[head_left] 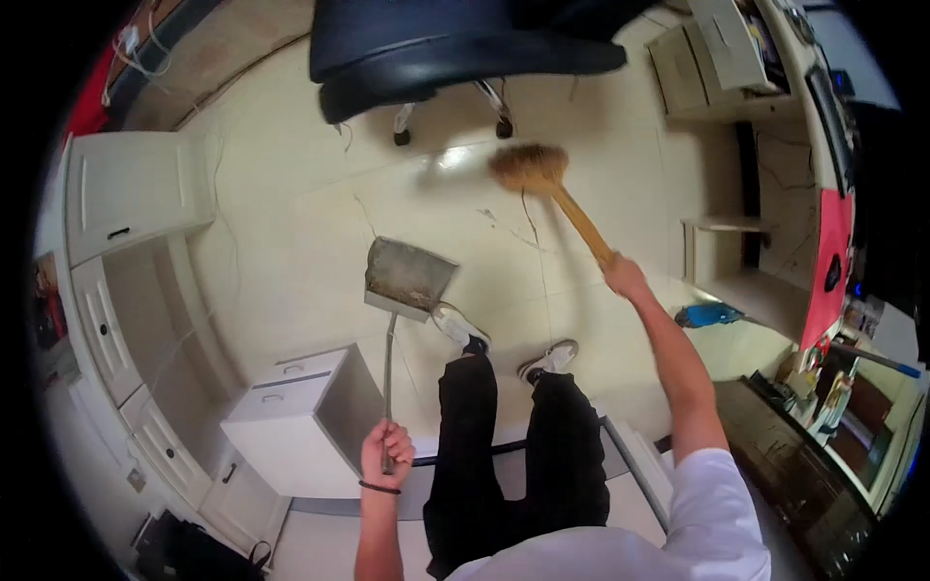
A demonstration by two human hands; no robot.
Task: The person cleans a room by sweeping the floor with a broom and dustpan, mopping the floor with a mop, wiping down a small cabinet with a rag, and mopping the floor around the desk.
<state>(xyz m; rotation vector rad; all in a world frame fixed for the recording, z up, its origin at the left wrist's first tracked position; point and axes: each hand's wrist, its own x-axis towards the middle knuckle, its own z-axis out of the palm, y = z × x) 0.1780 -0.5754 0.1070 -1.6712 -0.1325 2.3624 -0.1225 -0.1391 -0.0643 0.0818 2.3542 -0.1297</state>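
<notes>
My left hand [387,447] is wrapped round the long thin handle of a metal dustpan [411,275], whose grey pan rests at or just above the floor and holds some brownish debris. Off to the right, my right hand [626,278] grips the wooden-coloured handle of a broom [528,169]. Its brown bristle head is slightly blurred and sits near the office chair, ahead of the dustpan and to its right. Whether the bristles touch the floor I cannot tell. Small dark marks or bits of dirt [489,216] lie on the tiles between broom and pan.
A black office chair [465,58] on casters stands ahead. To the left are white cabinets [136,194] and a small drawer unit [291,416]. A desk with a pink mat [828,261] lines the right side, with a blue item [707,315] below it. Thin cables run along the floor.
</notes>
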